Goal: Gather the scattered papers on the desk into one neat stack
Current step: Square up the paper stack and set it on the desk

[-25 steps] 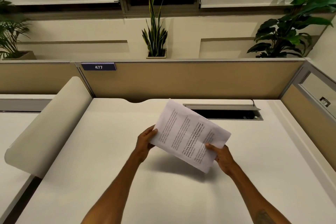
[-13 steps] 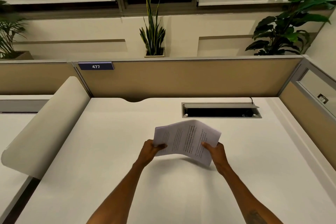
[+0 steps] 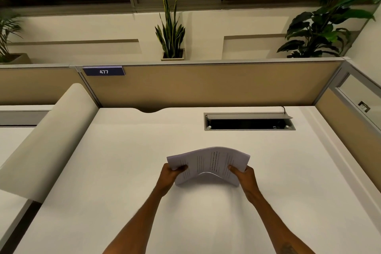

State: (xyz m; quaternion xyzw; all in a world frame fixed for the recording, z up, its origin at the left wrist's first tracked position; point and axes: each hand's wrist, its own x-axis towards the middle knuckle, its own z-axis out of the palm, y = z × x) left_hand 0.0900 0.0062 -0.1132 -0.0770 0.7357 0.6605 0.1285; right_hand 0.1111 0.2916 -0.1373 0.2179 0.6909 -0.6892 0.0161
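1. Two bare hands hold one stack of printed papers [image 3: 208, 164] at the lower centre of the frame, over the white desk [image 3: 123, 161].
2. The left hand [image 3: 170, 175] is closed on the stack's left edge, thumb on top of the sheets and the other fingers hidden beneath.
3. The right hand [image 3: 244, 176] is closed on the right edge in the same way, thumb lying on the printed face.
4. The stack bows upward in the middle like an arch. Its two lower corners sit at or very near the desk surface; whether they touch it cannot be told.
5. Lines of dark text run across the top sheet; the words are too small to read.
6. Both forearms reach in from the bottom edge of the frame, the left from lower centre and the right from the lower right.
7. An open cable hatch [image 3: 249, 122] with a raised grey lid is set into the desk at centre right, well apart from the papers.
8. A tan partition [image 3: 206, 86] runs across the middle of the frame behind the desk, with a blue tag [image 3: 103, 71] reading 477 at its upper left.
9. A curved cream divider [image 3: 47, 140] stands at the left of the desk.
10. Above the partition, a snake plant [image 3: 171, 27] stands at top centre, a broad-leaved plant [image 3: 329, 22] at the upper right, and a palm [image 3: 7, 33] at the left edge.
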